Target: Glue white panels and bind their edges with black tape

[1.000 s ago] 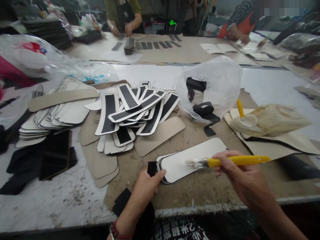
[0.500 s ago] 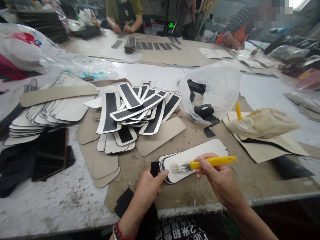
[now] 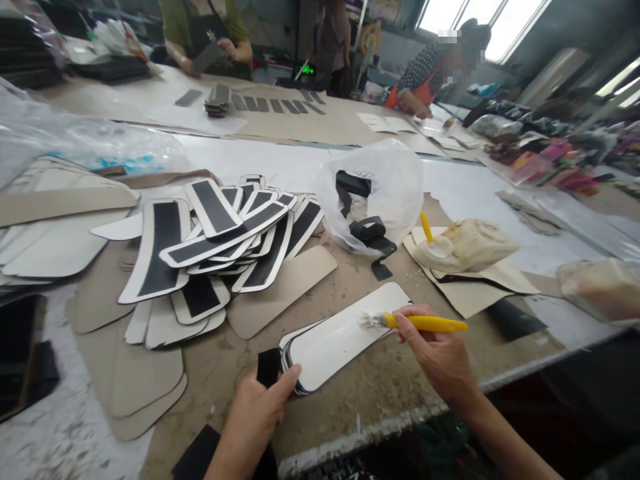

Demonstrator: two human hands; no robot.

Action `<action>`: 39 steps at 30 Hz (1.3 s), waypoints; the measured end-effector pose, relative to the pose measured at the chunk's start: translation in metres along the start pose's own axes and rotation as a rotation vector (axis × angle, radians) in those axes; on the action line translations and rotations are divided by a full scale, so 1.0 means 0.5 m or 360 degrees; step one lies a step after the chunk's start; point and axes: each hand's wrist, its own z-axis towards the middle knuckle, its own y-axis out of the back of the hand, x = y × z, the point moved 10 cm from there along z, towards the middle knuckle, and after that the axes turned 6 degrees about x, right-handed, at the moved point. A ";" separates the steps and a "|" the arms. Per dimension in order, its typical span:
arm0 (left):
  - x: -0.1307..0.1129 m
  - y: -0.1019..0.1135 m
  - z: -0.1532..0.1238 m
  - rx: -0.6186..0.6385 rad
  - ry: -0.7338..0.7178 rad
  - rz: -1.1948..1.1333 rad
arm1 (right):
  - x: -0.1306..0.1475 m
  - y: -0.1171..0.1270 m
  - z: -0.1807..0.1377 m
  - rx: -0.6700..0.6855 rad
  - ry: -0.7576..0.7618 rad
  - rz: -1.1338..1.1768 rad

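Note:
A small stack of white rounded panels [image 3: 340,337] lies near the table's front edge. My right hand [image 3: 433,347] is closed round a yellow-handled brush [image 3: 415,323], whose bristles rest on the top panel near its right end. My left hand [image 3: 260,410] presses its thumb on the stack's near left corner, fingers curled beside a black strip [image 3: 269,365].
A heap of white panels with black strips [image 3: 225,233] lies behind. Plain beige panels [image 3: 135,373] sit at the left. A clear bag with black strips [image 3: 373,193] and a glue lump with a yellow stick [image 3: 465,243] stand to the right. Other people work at the far tables.
The view has swung to the right. My right hand drew the brush along the top panel, from its left part toward its right end. My left hand keeps holding the stack's corner.

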 end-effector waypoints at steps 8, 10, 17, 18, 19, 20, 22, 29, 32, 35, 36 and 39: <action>0.004 0.006 -0.003 -0.0070 0.0039 0.0077 | 0.037 0.061 0.018 -0.0118 0.0454 -0.0479; 0.006 0.007 -0.001 -0.0073 0.0039 0.0068 | 0.052 0.070 0.018 -0.0138 0.0532 -0.0565; -0.007 0.008 -0.005 -0.0115 0.0011 0.0066 | 0.092 0.056 -0.005 -0.0063 0.0764 -0.0782; -0.007 0.008 -0.006 -0.0120 0.0011 0.0064 | 0.093 0.047 -0.011 -0.0035 0.0788 -0.0839; -0.006 0.008 -0.006 -0.0124 0.0014 0.0061 | 0.092 0.038 -0.018 -0.0006 0.0814 -0.0900; -0.003 0.008 -0.006 -0.0124 0.0021 0.0056 | 0.091 0.029 -0.024 0.0022 0.0838 -0.0955; 0.000 0.008 -0.005 -0.0119 0.0028 0.0048 | 0.083 0.013 -0.036 0.0076 0.0872 -0.1037; 0.000 0.001 0.005 -0.0034 -0.0059 -0.0013 | 0.090 -0.050 -0.067 0.0179 0.0828 -0.0868; 0.003 -0.006 0.011 0.0028 -0.0068 -0.0059 | 0.117 -0.073 -0.075 0.0179 0.0699 -0.0364; -0.001 -0.004 0.007 0.0053 -0.0075 -0.0135 | 0.100 -0.086 -0.068 0.0222 0.0323 0.0151; -0.006 0.001 0.004 0.0041 -0.0094 -0.0165 | 0.087 -0.085 -0.065 0.0220 0.0189 0.0222; -0.020 0.035 -0.010 -0.0054 -0.0145 -0.0307 | 0.064 -0.058 -0.056 0.0147 0.0029 0.0183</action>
